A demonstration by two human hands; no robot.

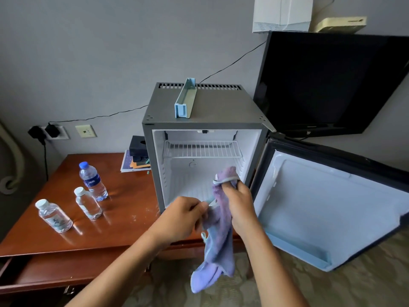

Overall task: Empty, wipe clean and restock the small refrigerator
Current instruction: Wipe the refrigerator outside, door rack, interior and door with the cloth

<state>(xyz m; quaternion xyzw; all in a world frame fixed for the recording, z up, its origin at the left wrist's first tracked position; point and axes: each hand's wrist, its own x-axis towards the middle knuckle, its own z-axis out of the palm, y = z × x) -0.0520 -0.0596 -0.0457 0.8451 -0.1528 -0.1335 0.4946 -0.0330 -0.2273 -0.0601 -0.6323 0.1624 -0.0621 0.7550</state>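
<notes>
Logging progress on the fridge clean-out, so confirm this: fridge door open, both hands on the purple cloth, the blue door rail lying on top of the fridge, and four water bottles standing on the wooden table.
One detail is off: the head view shows three water bottles on the wooden table, not four. The rest holds: the fridge door is open, the left hand and right hand both hold the purple cloth, and the blue door rail lies on top of the fridge.

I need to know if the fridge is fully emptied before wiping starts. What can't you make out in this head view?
- Fridge floor, front right: hidden by the purple cloth and both hands, left hand, right hand.
- Door lower shelf: its own lip hides the inside.
- Bottle labels: too small to read.
- Desk drawer: cut off by the left edge.
</notes>
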